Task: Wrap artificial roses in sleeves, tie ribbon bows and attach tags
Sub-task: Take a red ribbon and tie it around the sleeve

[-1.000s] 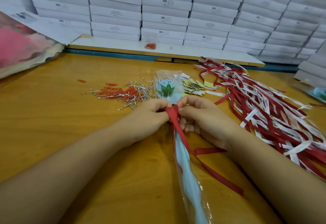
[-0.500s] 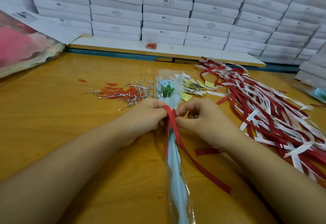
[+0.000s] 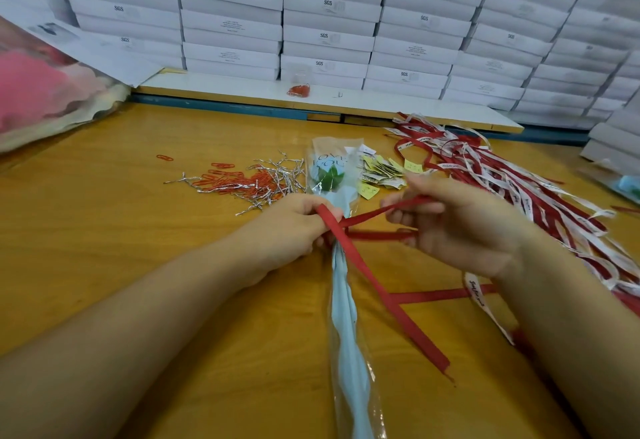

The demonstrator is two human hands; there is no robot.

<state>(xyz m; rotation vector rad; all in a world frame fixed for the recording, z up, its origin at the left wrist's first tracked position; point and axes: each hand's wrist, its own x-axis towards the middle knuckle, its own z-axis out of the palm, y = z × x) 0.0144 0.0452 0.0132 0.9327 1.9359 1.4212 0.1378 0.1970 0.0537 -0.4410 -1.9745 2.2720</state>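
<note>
A sleeved rose (image 3: 330,175) lies lengthwise on the wooden table, its clear sleeve printed with letters and its pale blue wrapped stem (image 3: 349,334) running toward me. A red ribbon (image 3: 377,286) crosses the stem just below the flower head. My left hand (image 3: 291,231) grips the stem and the ribbon at the crossing. My right hand (image 3: 460,224), to the right of the stem, pinches a loop of the ribbon and holds it taut away from the stem. One loose ribbon end trails down to the lower right.
A heap of red and white ribbons (image 3: 519,189) covers the table's right side. Yellow tags (image 3: 381,172) lie beyond the hands, beside silver twist ties and orange paper clips (image 3: 249,179). Stacked white boxes (image 3: 329,23) line the back. A pink bagged bundle (image 3: 41,92) sits far left.
My right hand has moved to the right, away from the stem, drawing a ribbon loop out with it. My left hand has stayed at the crossing. The loose ribbon end has shifted.
</note>
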